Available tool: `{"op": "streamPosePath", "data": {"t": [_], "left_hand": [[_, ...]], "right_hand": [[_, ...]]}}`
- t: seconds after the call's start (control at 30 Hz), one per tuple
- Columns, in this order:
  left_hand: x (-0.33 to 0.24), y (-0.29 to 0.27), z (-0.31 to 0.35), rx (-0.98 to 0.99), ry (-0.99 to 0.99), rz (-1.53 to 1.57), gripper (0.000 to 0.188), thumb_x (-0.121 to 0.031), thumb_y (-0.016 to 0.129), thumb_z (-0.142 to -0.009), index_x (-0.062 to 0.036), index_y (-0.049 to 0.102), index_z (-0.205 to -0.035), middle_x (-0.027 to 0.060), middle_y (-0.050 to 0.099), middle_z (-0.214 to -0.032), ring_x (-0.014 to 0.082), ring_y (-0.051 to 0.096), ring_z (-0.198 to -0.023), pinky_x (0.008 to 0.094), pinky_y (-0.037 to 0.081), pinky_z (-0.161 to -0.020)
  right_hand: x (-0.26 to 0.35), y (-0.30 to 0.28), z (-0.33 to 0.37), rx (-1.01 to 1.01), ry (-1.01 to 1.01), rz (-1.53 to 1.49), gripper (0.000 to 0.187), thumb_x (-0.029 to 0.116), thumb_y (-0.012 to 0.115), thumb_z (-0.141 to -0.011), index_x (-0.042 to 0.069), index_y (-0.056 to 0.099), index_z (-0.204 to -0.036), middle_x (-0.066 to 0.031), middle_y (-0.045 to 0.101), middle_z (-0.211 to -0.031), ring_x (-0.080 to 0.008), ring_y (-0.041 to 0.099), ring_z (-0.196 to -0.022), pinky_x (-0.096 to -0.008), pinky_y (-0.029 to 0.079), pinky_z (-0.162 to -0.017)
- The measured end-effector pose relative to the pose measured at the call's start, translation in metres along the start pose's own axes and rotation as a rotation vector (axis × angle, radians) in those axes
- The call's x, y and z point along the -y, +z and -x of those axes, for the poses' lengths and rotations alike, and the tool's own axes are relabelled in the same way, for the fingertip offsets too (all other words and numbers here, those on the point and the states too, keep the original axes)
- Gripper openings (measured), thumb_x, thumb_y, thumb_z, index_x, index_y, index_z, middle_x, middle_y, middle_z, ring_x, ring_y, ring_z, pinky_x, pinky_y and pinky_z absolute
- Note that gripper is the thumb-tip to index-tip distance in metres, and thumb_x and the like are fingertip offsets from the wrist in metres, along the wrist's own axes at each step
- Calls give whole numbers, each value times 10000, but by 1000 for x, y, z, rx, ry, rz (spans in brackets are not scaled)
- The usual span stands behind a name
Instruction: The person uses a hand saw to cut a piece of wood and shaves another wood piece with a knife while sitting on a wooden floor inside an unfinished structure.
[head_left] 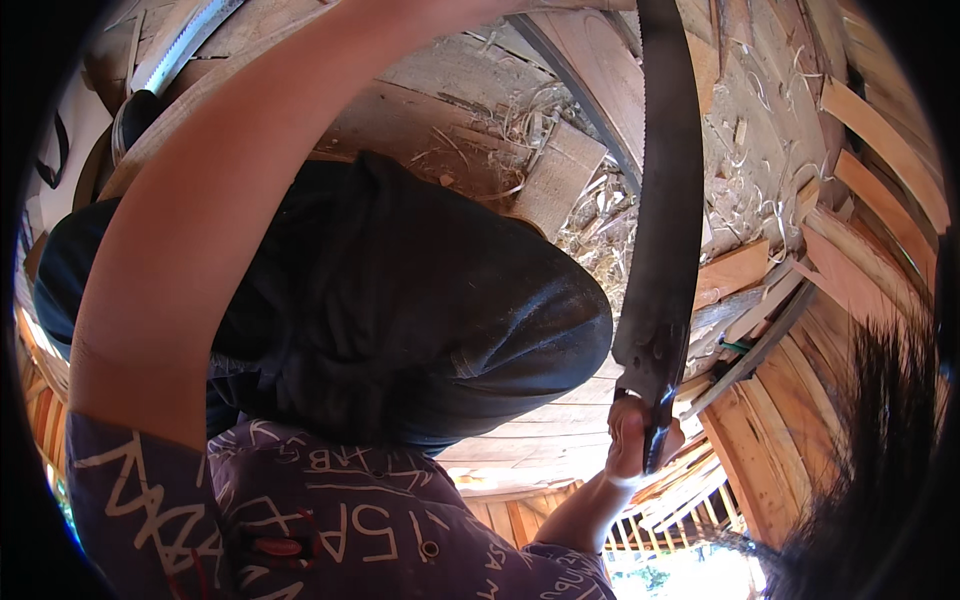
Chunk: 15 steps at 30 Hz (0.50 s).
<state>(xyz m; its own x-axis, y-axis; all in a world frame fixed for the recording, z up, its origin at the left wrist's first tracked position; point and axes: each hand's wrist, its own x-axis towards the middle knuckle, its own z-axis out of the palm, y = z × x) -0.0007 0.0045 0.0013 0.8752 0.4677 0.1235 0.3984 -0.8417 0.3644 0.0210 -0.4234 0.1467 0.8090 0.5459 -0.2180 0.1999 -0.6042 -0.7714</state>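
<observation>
The right hand (630,440), between four and five o'clock, is closed around the handle end of a saw (668,190). The saw's dark blade runs up to the edge at one o'clock, teeth facing nine, passing just beside the bent knee in dark trousers (400,290). The left forearm (190,200) stretches toward twelve o'clock; whether the left hand holds anything I cannot tell, as the upper edge cuts it off. Wood shavings (540,122) lie at one o'clock, a second saw (190,42) at ten.
</observation>
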Motion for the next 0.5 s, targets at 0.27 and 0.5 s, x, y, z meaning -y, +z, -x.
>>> {"op": "streamPosePath", "data": {"t": [0.27, 0.5], "left_hand": [[12, 0, 1, -30, 37, 1, 359, -350, 537, -922, -27, 661, -826, 177, 650, -722, 335, 633, -776, 438, 506, -771], [10, -6, 0, 28, 6, 35, 372, -366, 502, -941, -56, 665, -814, 139, 671, -744, 295, 651, -812, 421, 505, -784]], "right_hand": [[-2, 34, -58, 18, -119, 145, 271, 207, 643, -834, 15, 551, -666, -38, 499, -517, -137, 443, -436, -294, 318, -441], [64, 111, -189, 159, -33, -271, 325, 75, 595, -892, 49, 442, -606, 8, 396, -485, -66, 318, -414, -252, 208, -413]]}}
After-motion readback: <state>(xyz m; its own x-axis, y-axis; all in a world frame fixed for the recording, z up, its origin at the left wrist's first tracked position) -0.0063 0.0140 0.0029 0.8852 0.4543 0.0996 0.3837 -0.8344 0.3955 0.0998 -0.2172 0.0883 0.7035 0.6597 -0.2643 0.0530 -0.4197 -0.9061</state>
